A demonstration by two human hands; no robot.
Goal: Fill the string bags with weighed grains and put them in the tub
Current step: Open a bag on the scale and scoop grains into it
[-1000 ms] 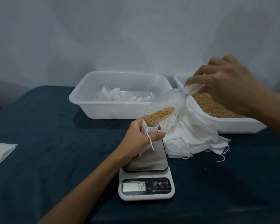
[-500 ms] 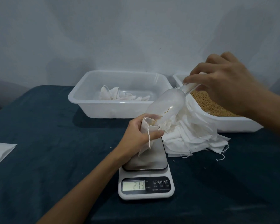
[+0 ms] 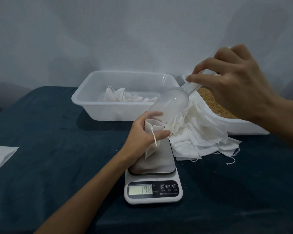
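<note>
Currently mid-pour: left hand (image 3: 143, 132) has its fingers curled round the neck of a white string bag (image 3: 152, 137), holding the mouth open while the bag's bottom sits on the kitchen scale (image 3: 153, 173). Right hand (image 3: 233, 85) pinches the handle of a clear plastic scoop (image 3: 172, 101), tilted down with its lip at the bag mouth. Scoop looks empty, so I'd judge the load is in the bag. Display (image 3: 140, 190) reads something like 198, digits not fully crisp.

To do it well: let go of the bag or at least take all hand pressure off before trusting the reading, since the gripping hand can skew it. Top up in small shakes, not full scoops. Keep the scoop lip inside the mouth; a few stray grains already lie on the tabletop (image 3: 49, 149).

Grain tub (image 3: 230, 123) is on the right behind the pile of empty bags (image 3: 198, 137). Target tub (image 3: 125, 108), behind the scale, already holds some bags
</note>
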